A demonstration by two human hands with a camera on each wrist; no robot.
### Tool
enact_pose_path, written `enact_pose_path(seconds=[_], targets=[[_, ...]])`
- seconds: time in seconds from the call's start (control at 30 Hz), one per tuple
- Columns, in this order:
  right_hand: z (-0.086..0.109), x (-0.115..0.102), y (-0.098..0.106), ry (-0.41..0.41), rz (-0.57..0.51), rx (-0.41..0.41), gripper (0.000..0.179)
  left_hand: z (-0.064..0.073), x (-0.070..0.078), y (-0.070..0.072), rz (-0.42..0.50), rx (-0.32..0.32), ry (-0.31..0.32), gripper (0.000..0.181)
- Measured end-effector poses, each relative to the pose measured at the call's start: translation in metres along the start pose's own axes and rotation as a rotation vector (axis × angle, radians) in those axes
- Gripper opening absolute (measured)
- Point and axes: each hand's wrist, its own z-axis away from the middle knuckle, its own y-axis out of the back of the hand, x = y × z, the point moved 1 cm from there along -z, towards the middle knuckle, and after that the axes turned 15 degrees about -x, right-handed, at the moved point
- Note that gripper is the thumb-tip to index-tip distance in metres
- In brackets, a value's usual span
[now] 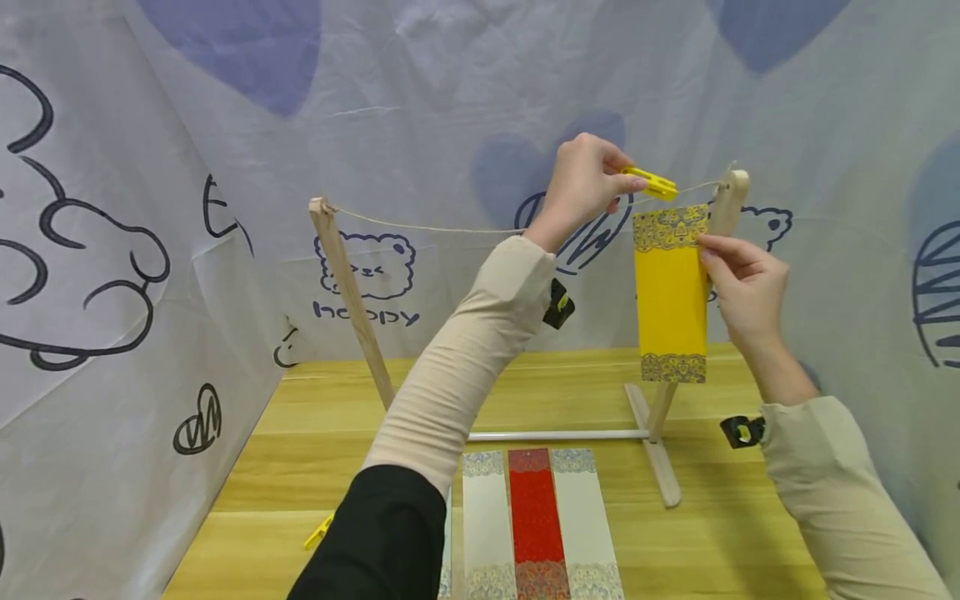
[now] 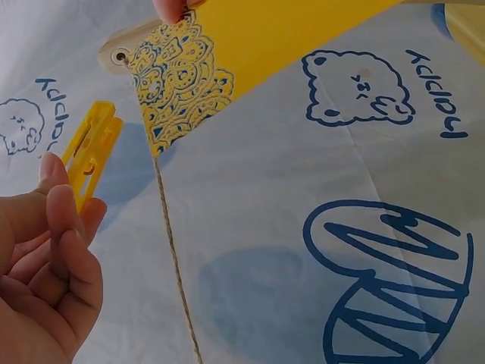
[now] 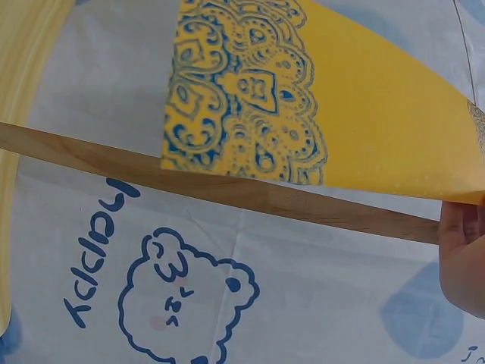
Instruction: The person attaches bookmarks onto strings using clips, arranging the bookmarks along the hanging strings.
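Left hand (image 1: 587, 177), raised, pinches a yellow plastic clothespin (image 1: 656, 185) near the beige twine (image 2: 173, 250), long axis slanting slightly down rightward. Right hand (image 1: 752, 292), lower, pinches a yellow rectangular patterned-border card (image 1: 671, 300), long axis upright, before the right wooden post (image 1: 738, 187).

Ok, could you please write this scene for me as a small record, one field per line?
left hand: pinches yellow clothespin
right hand: holds yellow card near its upper right edge
clipping: pinched clothespin apart from the card
string: runs between left post and right post
table: red card between two white cards
second clothespin: yellow, beside black sleeve
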Motion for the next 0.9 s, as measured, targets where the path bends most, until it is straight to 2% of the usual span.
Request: enact_pose_path(seconds=[0.27, 0.37, 0.53, 0.73, 0.9], targets=[[0.0006, -0.0039, -0.0022, -0.027, 0.014, 0.006, 0.016, -0.0026, 0.0008, -0.0021, -0.076, -0.02, 0.019, 0.023], [0.0008, -0.0042, -0.0027, -0.036, 0.072, 0.011, 0.016, -0.0027, 0.0021, -0.0032, -0.081, -0.025, 0.029, 0.023], [0.0, -0.0022, -0.0031, -0.029, 0.105, 0.027, 0.016, -0.003, 0.0039, -0.0044, -0.099, -0.031, 0.035, 0.021], [-0.0023, -0.0015, -0.0036, -0.035, 0.097, 0.043, 0.015, -0.0051, 0.0051, -0.004, -0.133, -0.042, 0.026, 0.018], [-0.0031, -0.0033, -0.005, -0.054, 0.169, 0.04, 0.015, -0.0055, 0.0049, -0.0023, -0.147, -0.024, 0.019, 0.018]])
